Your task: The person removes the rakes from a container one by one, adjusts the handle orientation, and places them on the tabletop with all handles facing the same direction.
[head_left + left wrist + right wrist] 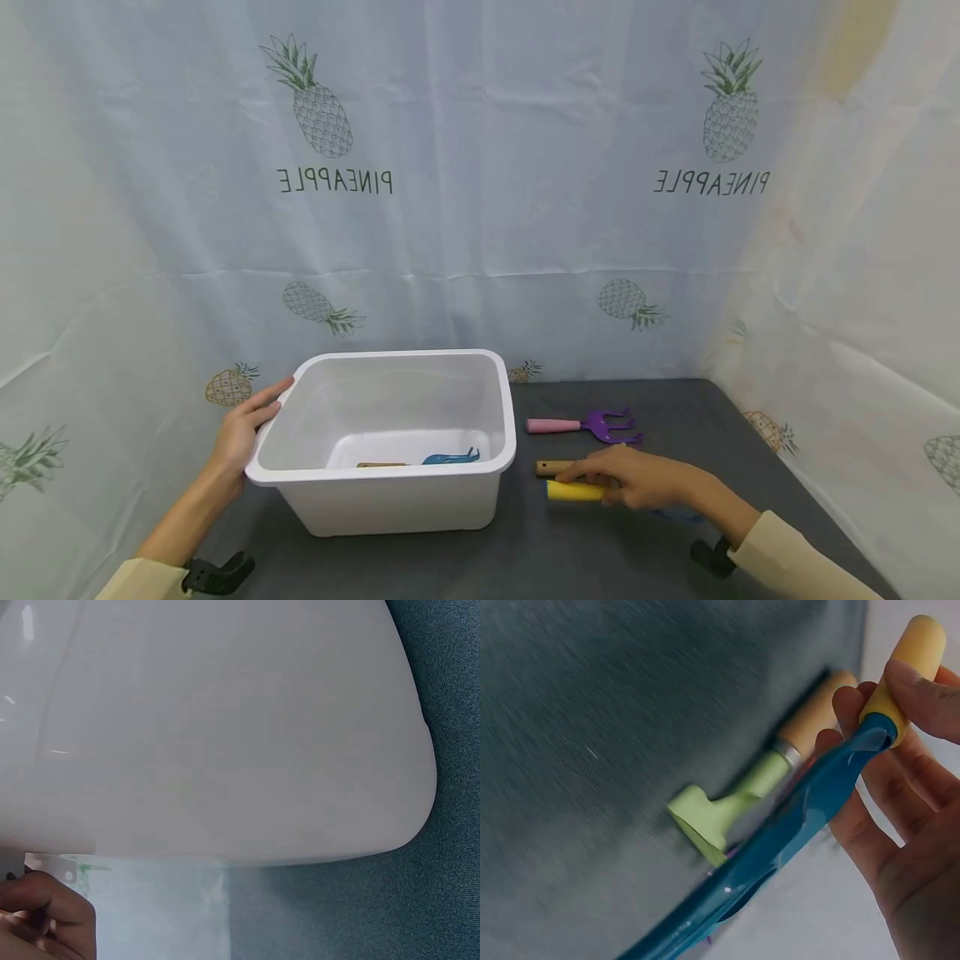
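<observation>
One yellow-handled blue tool (pixel 573 492) is pinched between thumb and fingers of the right hand (pixel 639 478), right of the white tub (pixel 390 505) — its long axis running roughly left to right, handle end toward the tub. The left hand (pixel 240 435), farther from the tool, grips the tub's left rim.

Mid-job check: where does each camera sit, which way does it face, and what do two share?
Head: on the head, facing forward and down at the white tub, dark table and curtain; left hand, right hand and forearms show.
Left wrist: on that wrist, facing the tub's outer wall; part of the left hand shows.
Right wrist: on that wrist, facing the yellow-handled blue tool; right hand shows, gripping it.
Head and right wrist share that tool.
</observation>
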Available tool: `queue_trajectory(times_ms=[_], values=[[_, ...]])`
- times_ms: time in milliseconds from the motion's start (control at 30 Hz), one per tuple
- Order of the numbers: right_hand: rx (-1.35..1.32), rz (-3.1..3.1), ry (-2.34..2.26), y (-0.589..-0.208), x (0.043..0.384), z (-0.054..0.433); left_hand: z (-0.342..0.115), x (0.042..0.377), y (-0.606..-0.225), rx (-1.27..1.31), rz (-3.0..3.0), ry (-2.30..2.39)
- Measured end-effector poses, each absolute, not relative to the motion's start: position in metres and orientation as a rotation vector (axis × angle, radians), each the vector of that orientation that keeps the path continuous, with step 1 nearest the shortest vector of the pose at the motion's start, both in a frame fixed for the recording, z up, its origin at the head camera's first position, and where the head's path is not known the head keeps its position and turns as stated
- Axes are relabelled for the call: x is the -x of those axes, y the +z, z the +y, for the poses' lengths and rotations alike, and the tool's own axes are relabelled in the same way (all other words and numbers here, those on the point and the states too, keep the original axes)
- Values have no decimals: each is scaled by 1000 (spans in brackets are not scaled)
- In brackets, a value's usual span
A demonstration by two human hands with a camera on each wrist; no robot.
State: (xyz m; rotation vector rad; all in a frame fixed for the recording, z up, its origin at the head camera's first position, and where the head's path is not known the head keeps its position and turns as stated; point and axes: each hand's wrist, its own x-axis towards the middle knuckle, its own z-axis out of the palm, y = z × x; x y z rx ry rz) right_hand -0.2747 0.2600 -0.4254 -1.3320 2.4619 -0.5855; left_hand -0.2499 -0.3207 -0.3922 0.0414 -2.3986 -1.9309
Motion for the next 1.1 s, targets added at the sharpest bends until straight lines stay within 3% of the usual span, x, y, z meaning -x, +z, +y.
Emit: queue_trajectory(times_ms=[367,1100], values=[[1337,2420,-502,-452,266,249,-320,250,-393,-65,-2453,-1877],[1361,2459,-494,-468,262,245,-318,250,-390,-75,-2443,-1896]])
